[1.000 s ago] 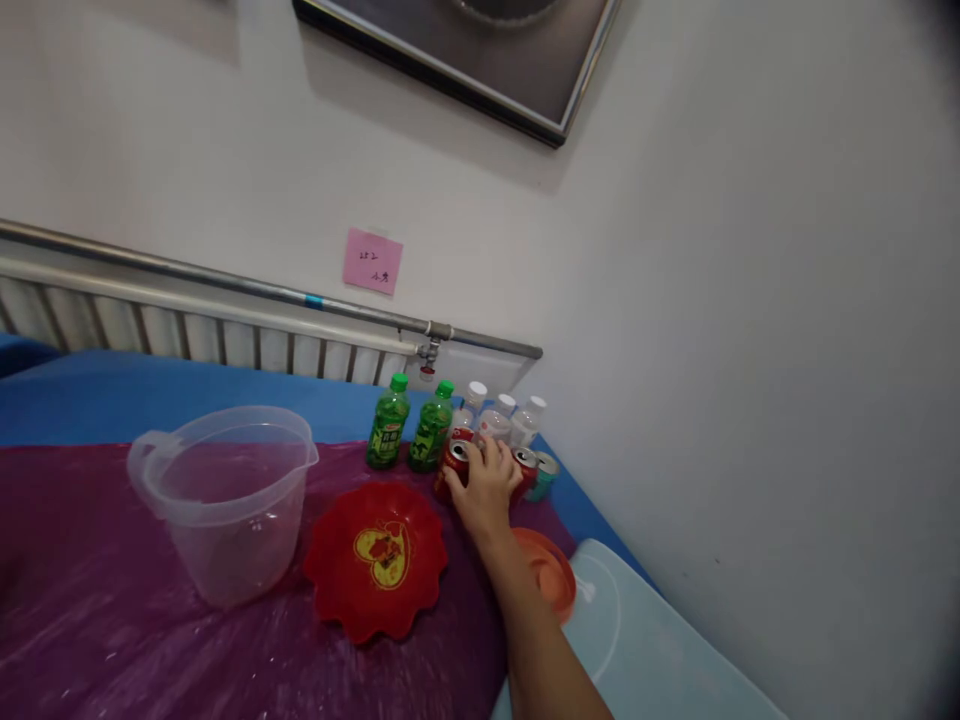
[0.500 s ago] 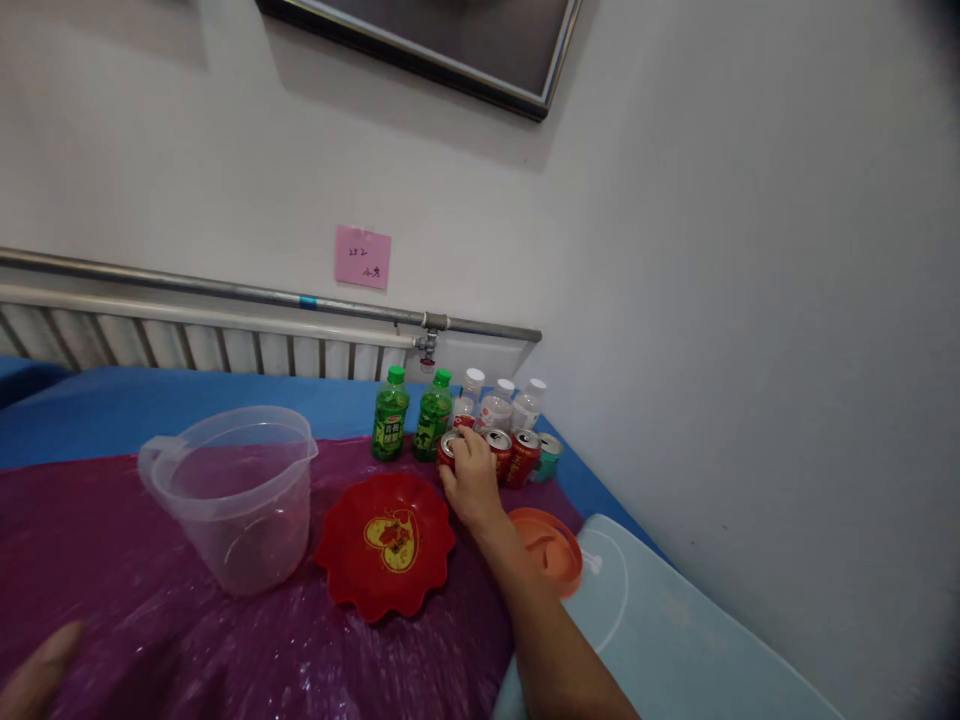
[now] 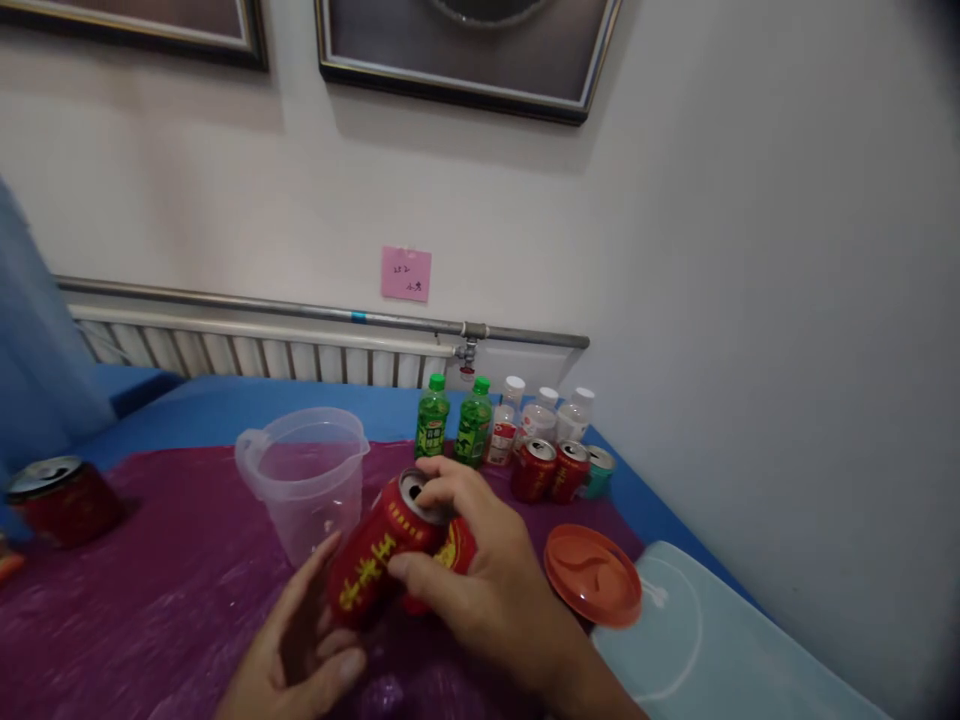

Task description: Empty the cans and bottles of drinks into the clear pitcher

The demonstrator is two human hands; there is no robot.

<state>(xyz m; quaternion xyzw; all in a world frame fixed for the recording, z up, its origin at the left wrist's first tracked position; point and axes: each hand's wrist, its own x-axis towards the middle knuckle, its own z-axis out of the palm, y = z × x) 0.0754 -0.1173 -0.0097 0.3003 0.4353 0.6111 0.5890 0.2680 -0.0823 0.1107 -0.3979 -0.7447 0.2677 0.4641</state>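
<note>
A red drink can (image 3: 371, 565) with yellow lettering is held tilted in my right hand (image 3: 491, 575), its opened top toward the upper right. The thumb presses the can's side and the fingers reach over its rim. At the can's lower end my left hand (image 3: 296, 645) is cupped with fingers spread and thumb apart; whether it touches the can is hard to tell. Behind the can are a clear plastic measuring jug (image 3: 311, 500) and a red plate (image 3: 459, 548), mostly hidden by the can and my right hand.
Two green bottles (image 3: 433, 425), several white-capped bottles (image 3: 502, 435), two red cans (image 3: 534, 472) and a teal can (image 3: 599, 473) stand along the back. An orange lid (image 3: 592, 575) lies at right, near a pale blue mat (image 3: 720, 640). Another red can (image 3: 64, 505) stands far left.
My right hand has lifted a red can from the back row and brought it nearer, tilted. My left hand has come in beside it. The view has swung left.
</note>
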